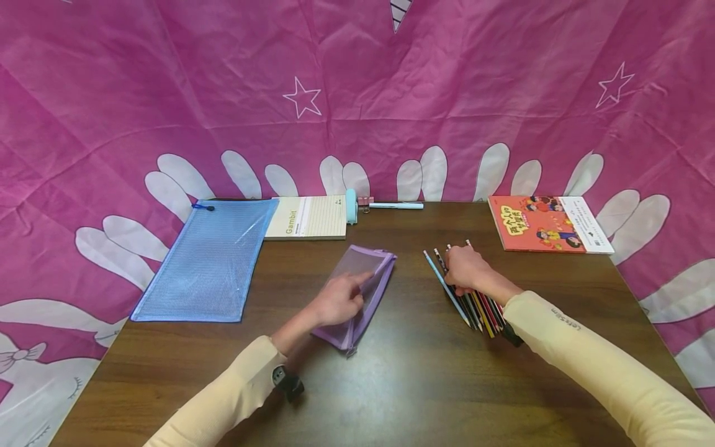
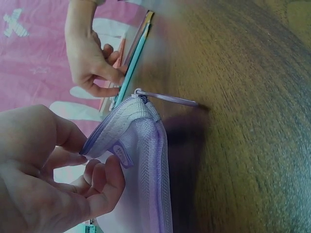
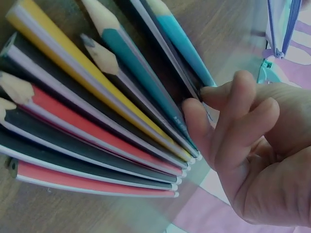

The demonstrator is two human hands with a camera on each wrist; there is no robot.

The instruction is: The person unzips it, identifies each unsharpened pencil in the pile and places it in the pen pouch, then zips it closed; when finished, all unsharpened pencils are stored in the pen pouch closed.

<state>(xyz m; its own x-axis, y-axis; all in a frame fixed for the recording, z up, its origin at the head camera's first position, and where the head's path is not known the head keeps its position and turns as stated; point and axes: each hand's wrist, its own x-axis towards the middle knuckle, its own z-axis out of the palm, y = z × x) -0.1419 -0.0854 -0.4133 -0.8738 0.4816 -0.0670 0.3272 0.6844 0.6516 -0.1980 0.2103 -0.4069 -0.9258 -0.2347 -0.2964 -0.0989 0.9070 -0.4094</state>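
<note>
My left hand [image 1: 337, 301] is over a purple mesh pencil case [image 1: 357, 256] lying on the table. In the left wrist view, its fingertips pinch the case's zippered edge [image 2: 109, 127], and the other fingers curl beside a small tag. A zip pull [image 2: 167, 98] sticks out from the corner. Farther right, my right hand [image 1: 466, 270] is at the eraser ends of a fanned row of several pencils [image 1: 481, 313]. The right wrist view shows thumb and finger pinching a black pencil [image 3: 163, 46], between a light blue pencil [image 3: 181, 39] and a teal one [image 3: 141, 65].
At the back left lie a blue mesh zip folder [image 1: 206, 267] and a cream notepad [image 1: 313, 217]. Beside them are a light blue object [image 1: 351, 206], a pink clip [image 1: 365, 202] and a pen [image 1: 396, 205]. A red book [image 1: 550, 225] lies back right, before a pink curtain [image 1: 447, 74].
</note>
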